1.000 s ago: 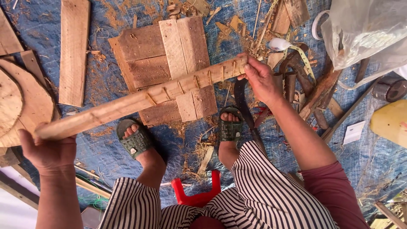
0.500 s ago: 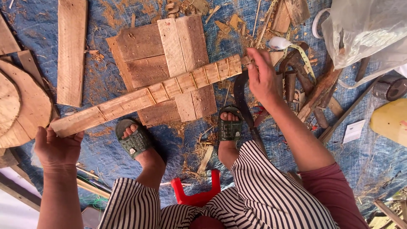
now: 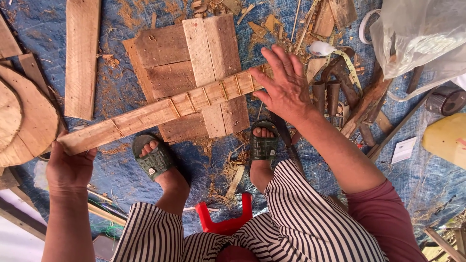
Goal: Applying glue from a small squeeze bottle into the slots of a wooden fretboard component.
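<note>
A long pale wooden slat (image 3: pixel 160 111) marked with several pencil lines across it runs from lower left to upper right. My left hand (image 3: pixel 70 167) grips its lower left end from beneath. At the slat's upper right end my right hand (image 3: pixel 284 85) lies flat, fingers spread, palm pressing on the wood. Under the slat lies a panel of joined boards (image 3: pixel 187 73) on a blue tarp (image 3: pixel 126 94). My two feet in green sandals (image 3: pixel 155 160) rest just below the slat.
A loose plank (image 3: pixel 82 56) lies at upper left, rounded wood pieces (image 3: pixel 22 114) at far left. Tools, a tape measure (image 3: pixel 349 63) and scrap wood pile at right, beside a clear plastic bag (image 3: pixel 420 34). A red stool (image 3: pixel 225 223) stands between my legs.
The slat has dropped lower and turned flat side up. My right hand has opened from gripping its end to lying flat on it; my left hand has shifted slightly right.
</note>
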